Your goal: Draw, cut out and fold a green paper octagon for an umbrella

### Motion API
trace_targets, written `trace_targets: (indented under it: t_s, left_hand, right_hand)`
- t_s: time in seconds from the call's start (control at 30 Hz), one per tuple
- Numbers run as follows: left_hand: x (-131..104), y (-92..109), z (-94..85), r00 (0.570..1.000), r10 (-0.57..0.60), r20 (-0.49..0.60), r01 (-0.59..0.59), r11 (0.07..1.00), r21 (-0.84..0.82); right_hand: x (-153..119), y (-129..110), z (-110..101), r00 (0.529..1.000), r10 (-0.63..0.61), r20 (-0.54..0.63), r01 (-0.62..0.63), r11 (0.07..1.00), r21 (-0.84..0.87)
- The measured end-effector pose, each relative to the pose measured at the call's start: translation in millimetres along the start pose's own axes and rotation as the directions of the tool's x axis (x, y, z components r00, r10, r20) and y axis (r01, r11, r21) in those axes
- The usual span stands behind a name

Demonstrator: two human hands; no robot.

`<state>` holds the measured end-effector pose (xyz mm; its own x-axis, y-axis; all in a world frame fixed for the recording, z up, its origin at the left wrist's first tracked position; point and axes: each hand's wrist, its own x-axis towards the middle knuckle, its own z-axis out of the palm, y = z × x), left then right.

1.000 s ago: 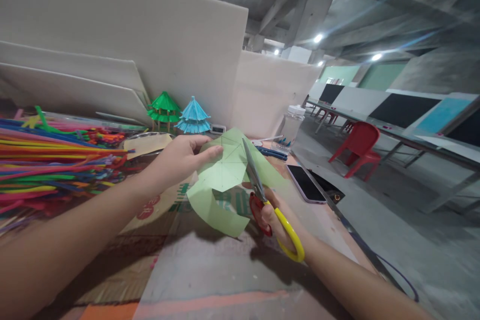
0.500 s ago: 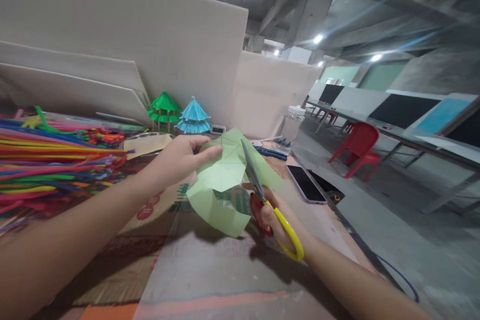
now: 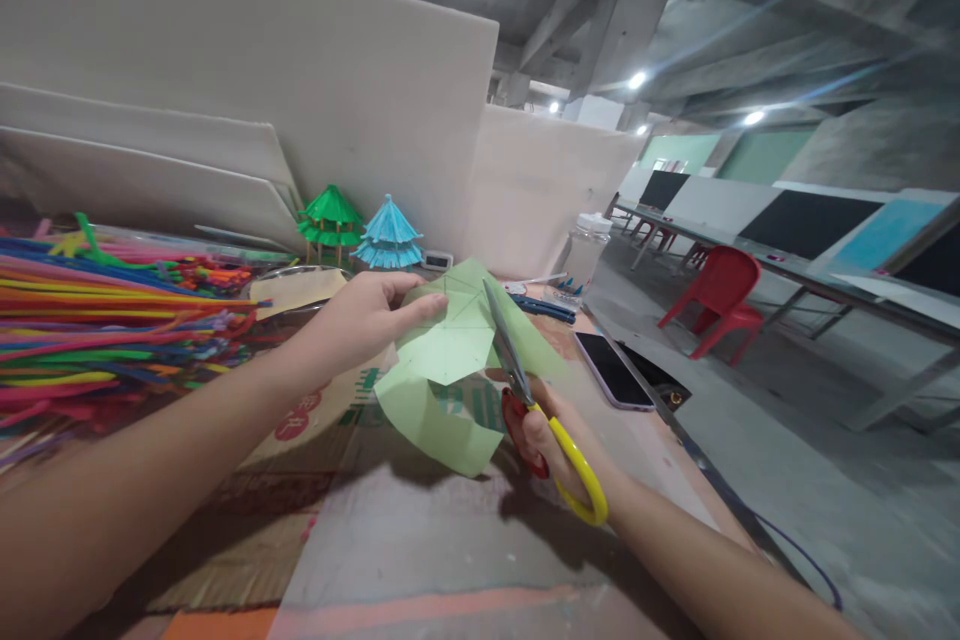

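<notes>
A sheet of light green paper (image 3: 454, 340) with thin ruled lines is pinched in my left hand (image 3: 386, 312), thumb on top and the fingers hidden beneath. Part of the sheet is cut, and a curved strip hangs down toward me. My right hand (image 3: 559, 430) grips a pair of scissors (image 3: 511, 350) with one yellow and one red handle loop. Their blades point up and away, lying against the paper's right side, where another flap of it slopes down to the right.
Left lies a heap of colourful pipe cleaners (image 3: 112, 330). A green paper pavilion (image 3: 330, 220) and a blue one (image 3: 388, 235) stand behind the paper. A phone (image 3: 613, 370), dark pens (image 3: 544, 308) and a clear bottle (image 3: 586, 245) are near the right edge. White boards (image 3: 360, 100) rise at the back.
Hardly anything differs. Both hands, the paper and the scissors hold nearly the same places, with only a tiny shift of the whole view.
</notes>
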<state>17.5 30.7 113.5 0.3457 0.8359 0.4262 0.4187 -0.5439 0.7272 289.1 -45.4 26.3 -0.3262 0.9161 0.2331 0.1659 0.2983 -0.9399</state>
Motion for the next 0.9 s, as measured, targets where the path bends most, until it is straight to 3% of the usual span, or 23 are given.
trace_targets:
  t_s: [0.17, 0.3, 0.5, 0.67, 0.9]
  left_hand:
    - [0.7, -2.2, 0.3, 1.0, -0.004, 0.007, 0.004, 1.0, -0.011]
    - [1.1, -3.3, 0.2, 1.0, -0.011, 0.004, 0.011, 1.0, -0.015]
    - [1.6, -6.0, -0.1, 1.0, -0.01, 0.007, 0.01, 1.0, 0.002]
    - [1.9, -7.6, 0.5, 1.0, -0.018, 0.007, 0.018, 1.0, 0.009]
    - [2.0, -5.4, 0.3, 1.0, -0.014, -0.004, 0.014, 1.0, 0.015]
  right_hand:
    - [3.0, -5.2, -0.7, 0.992, -0.122, -0.012, 0.12, 0.987, -0.107]
    - [3.3, -0.8, -1.2, 0.997, -0.07, 0.039, 0.072, 0.997, -0.036]
    - [3.5, 1.9, -0.8, 0.998, -0.067, -0.01, 0.066, 0.997, -0.04]
    - [1.8, 6.1, 0.8, 0.999, 0.011, 0.039, -0.014, 0.998, 0.064]
    - [3.3, 3.7, 0.7, 0.998, -0.034, 0.046, 0.032, 0.999, 0.031]
